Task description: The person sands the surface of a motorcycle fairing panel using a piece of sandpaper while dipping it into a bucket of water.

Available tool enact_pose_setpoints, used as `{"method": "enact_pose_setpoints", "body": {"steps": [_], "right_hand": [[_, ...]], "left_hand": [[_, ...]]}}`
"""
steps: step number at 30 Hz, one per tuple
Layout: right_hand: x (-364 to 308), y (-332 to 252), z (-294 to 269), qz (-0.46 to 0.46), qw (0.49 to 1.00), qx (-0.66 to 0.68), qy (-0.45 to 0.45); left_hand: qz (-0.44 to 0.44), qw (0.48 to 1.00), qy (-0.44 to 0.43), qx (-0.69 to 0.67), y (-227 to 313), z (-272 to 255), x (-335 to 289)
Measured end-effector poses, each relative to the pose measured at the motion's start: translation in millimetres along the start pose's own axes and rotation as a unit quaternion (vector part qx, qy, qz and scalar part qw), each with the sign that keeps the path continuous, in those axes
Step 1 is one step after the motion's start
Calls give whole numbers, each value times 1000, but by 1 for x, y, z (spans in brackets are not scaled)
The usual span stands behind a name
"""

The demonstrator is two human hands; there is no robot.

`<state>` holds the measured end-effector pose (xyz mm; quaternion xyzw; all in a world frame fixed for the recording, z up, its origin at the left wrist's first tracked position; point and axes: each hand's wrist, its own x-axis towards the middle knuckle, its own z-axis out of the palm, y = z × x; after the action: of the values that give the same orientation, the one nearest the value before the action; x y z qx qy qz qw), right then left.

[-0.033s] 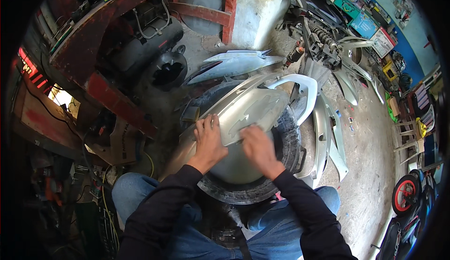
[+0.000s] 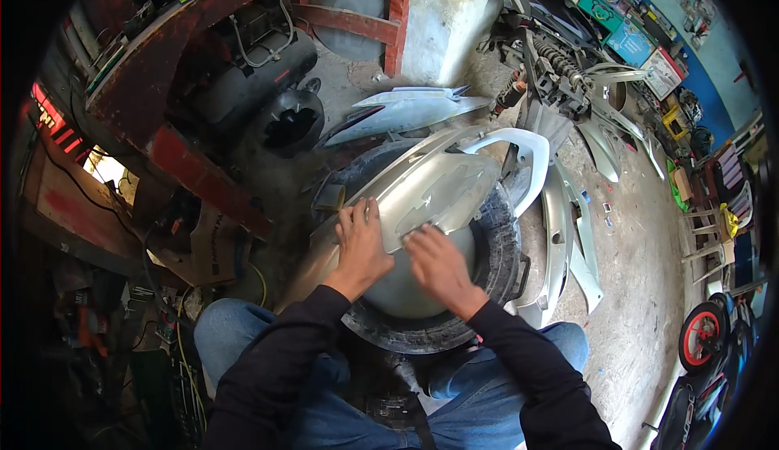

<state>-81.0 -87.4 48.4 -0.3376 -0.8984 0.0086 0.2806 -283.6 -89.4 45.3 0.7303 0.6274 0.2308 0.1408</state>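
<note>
A silver-gold motorcycle body panel [image 2: 450,194] lies tilted across a black tyre [image 2: 505,243], with duller, uneven patches on its face. My left hand [image 2: 361,247] grips the panel's near-left part, fingers bent over its surface and thumb toward the lower edge. Against the panel's lower edge, right of the left hand, rests my right hand [image 2: 438,267] with its fingers bent and close together. A small dark sliver shows at these fingertips; what they hold is mostly hidden. Below the panel, a rounded dull surface [image 2: 398,292] fills the tyre's middle.
A pale blue-white panel [image 2: 414,113] lies beyond the tyre. More silver panels [image 2: 560,239] lie on the concrete floor to the right, near a shock absorber [image 2: 510,93]. At left stand a red frame [image 2: 207,178] and a dark tank [image 2: 264,73]. A red-rimmed wheel [image 2: 702,335] is far right.
My right hand has slid slightly left and nearer along the panel's lower edge, and its fingers show more clearly. The left hand and the panel have stayed put.
</note>
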Motion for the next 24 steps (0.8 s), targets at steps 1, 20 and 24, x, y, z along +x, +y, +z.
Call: {"method": "enact_pose_setpoints", "body": {"steps": [1, 20, 24], "right_hand": [[0, 0, 1, 53, 998, 15, 27], [-9, 3, 11, 113, 991, 44, 60], [-6, 3, 5, 140, 985, 66, 76]], "left_hand": [[5, 1000, 3, 5, 1, 0, 0], [14, 1000, 16, 22, 8, 3, 1], [7, 1000, 5, 29, 8, 3, 1]]}}
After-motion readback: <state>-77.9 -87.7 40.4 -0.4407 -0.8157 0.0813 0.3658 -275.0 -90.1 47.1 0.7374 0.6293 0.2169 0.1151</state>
